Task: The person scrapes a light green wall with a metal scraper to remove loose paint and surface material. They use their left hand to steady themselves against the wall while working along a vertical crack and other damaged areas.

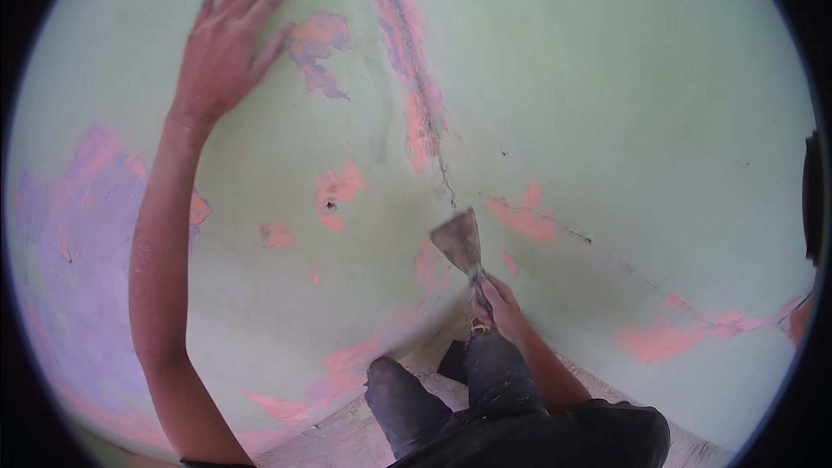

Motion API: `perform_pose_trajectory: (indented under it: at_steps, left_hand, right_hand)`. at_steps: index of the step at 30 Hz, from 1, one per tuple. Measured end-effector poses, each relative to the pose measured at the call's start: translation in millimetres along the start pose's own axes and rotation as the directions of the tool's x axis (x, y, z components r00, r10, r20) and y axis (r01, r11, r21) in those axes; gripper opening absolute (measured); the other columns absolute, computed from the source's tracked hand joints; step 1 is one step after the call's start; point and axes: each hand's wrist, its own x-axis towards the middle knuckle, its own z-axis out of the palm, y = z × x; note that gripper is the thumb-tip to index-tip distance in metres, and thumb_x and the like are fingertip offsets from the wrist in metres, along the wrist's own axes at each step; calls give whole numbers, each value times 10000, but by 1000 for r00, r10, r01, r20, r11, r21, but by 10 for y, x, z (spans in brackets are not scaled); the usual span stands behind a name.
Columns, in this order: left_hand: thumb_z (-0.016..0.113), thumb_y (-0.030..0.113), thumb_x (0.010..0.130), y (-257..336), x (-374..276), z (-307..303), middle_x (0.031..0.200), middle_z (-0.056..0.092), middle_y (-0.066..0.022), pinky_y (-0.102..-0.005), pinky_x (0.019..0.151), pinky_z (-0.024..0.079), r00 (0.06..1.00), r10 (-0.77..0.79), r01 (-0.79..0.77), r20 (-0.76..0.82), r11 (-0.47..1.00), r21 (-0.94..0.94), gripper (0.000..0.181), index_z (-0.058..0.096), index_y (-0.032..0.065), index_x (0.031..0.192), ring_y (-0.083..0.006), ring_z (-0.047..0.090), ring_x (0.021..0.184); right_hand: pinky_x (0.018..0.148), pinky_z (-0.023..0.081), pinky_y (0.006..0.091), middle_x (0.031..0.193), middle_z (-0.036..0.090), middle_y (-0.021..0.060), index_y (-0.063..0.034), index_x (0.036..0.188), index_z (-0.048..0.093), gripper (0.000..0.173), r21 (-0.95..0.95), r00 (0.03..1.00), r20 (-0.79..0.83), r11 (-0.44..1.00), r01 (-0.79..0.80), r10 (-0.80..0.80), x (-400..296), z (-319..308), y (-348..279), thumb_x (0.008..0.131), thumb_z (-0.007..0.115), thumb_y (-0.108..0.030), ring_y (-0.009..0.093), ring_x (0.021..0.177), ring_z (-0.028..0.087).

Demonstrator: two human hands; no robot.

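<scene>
My left hand (224,52) is raised at the upper left with its fingers spread and nothing held. It lies against or close to the pale green wall (604,78); contact cannot be told for sure. Beside its thumb is a pink and lilac patch (322,39) of bared wall. My right hand (502,309) grips the handle of a putty knife, low at the centre. The broad, stained blade (460,239) points up, its edge by the lower end of a dark crack (447,179). Upward from there, the crack runs through a scraped pink strip (416,88).
A small hole (331,206) sits in a pink patch left of the blade. A thinner crack (575,234) slopes down to the right. Behind my left forearm spreads a large lilac area (91,253). Below, my knees (409,396) are bent above a dusty floor (344,432).
</scene>
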Motion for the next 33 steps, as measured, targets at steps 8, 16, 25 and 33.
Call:
perform_pose_trajectory:
  at_steps: [8,16,25,33]
  left_hand:
    - [387,488,1054,116,152,232,1667,268,63,-577,1258,109,977,-173,89,120,855,512,534,325,398,1576,-219,237,1542]
    - [561,335,977,2703,-1448,434,1474,511,-75,-595,1226,198,979,71,66,191,777,-627,497,536,99,1414,-326,375,1458]
    - [607,397,971,6074,-4194,743,1232,664,-211,-461,1033,455,-21,651,753,759,510,-416,454,658,57,1267,-344,610,1211]
    - [647,290,957,5259,-4179,140,1181,724,-189,-411,952,530,323,353,937,878,-248,-245,376,694,36,1231,-313,697,1117]
  right_hand:
    - [493,400,232,810,548,-9,-57,1069,590,275,-176,985,-163,980,-92,63,-503,-108,753,963,715,-278,49,627,519]
    - [700,483,313,879,658,56,-20,1073,650,287,-459,953,-289,886,-56,-89,-851,-502,521,922,747,-245,143,766,605]
    - [637,473,386,847,656,191,1,1065,644,345,-738,959,-237,613,-281,153,-1653,-717,77,895,751,-280,229,666,619]
    - [700,484,360,851,661,165,5,1141,626,360,-510,898,-410,775,-373,163,-1145,-290,505,973,655,-312,226,753,642]
